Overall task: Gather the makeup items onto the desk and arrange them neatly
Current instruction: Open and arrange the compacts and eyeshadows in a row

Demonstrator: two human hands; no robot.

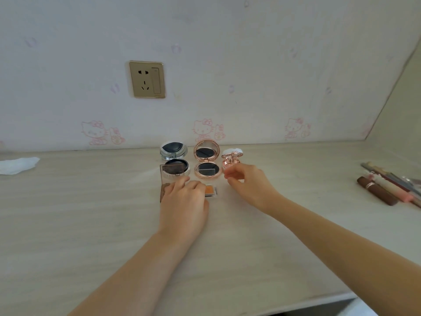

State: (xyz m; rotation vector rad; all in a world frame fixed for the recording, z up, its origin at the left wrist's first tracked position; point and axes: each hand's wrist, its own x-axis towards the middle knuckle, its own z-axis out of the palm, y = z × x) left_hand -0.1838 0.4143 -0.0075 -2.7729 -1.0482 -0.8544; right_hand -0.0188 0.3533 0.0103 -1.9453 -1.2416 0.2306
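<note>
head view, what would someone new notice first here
Most striking is the row of three open compacts at the back of the desk: a silver compact, a rose-gold compact and a small pink compact. Just in front, the left hand rests on a brown palette beside a small orange pan, while the right hand reaches toward the pink one. On the wall above sits a gold socket.

Soft even daylight, slight blur, wide-angle warping

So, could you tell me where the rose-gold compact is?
The rose-gold compact stands open near the wall, mid-desk, between the silver compact and the small pink case.
</note>
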